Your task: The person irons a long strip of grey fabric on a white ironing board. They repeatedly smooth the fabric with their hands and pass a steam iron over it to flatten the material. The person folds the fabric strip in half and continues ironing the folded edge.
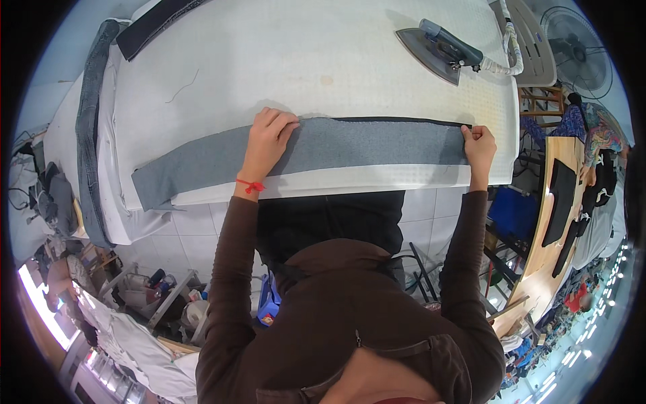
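Note:
A long grey-blue strip of fabric (356,145) lies along the near side of the white-covered ironing table (269,60). Dark trim (397,120) shows along its far edge between my hands. My left hand (272,128) pinches that edge near the middle of the strip. At the right end, my right hand (479,143) grips the corner between thumb and fingers. The strip's left end bends toward me and hangs slightly over the table's near edge. Beyond the right hand, an iron (441,52) rests on the table with its soleplate tilted into view.
A dark folded fabric piece (158,27) lies at the far left, and a long grey fabric roll (91,135) runs down the left side. The iron's wrapped hose (515,47) curves at the right corner. A fan (575,47) and a wooden bench (545,256) with dark pieces stand to the right.

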Tool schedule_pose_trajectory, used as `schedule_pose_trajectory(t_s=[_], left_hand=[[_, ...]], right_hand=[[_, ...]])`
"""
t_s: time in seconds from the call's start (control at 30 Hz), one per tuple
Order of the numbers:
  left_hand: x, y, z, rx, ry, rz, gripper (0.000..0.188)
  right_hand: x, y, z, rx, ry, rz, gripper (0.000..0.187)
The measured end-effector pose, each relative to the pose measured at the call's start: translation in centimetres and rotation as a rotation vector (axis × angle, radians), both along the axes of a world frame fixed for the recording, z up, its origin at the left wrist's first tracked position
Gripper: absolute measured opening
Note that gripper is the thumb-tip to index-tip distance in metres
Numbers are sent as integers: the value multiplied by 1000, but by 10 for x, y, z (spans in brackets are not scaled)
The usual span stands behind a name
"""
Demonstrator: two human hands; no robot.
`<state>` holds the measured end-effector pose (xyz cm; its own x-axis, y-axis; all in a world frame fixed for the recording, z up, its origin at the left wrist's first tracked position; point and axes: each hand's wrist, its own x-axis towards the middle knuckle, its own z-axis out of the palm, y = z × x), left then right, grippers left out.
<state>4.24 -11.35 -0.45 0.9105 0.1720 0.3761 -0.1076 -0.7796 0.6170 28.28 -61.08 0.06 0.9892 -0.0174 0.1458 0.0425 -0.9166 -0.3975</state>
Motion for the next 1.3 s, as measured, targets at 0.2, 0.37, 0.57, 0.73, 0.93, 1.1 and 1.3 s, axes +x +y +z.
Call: schedule_pose_trajectory(t_s=[0.2, 0.37, 0.57, 0.73, 0.93, 1.1, 1.3], left_hand=[[-5, 9, -3, 76, -49, -72, 21], [-3, 12, 1, 116, -71, -122, 25], [-4, 18, -3, 162, -92, -168, 29], [-8, 19, 0, 230, -59, -216, 31], [-9, 22, 5, 317, -2, -257, 41], [-17, 2, 16, 448, 47, -201, 46], [-30, -55, 43, 415, 234, 12, 65]], right_hand=[[-61, 120, 24, 66, -393, 498, 11], [-126, 248, 29, 232, -324, 821, 17], [-133, 271, 12, 67, -385, 962, 24], [-134, 273, 6, -17, -423, 963, 25], [-142, 271, 8, -84, -402, 927, 29], [-159, 269, 12, -175, -353, 883, 41], [-187, 264, 6, -218, -272, 784, 50]])
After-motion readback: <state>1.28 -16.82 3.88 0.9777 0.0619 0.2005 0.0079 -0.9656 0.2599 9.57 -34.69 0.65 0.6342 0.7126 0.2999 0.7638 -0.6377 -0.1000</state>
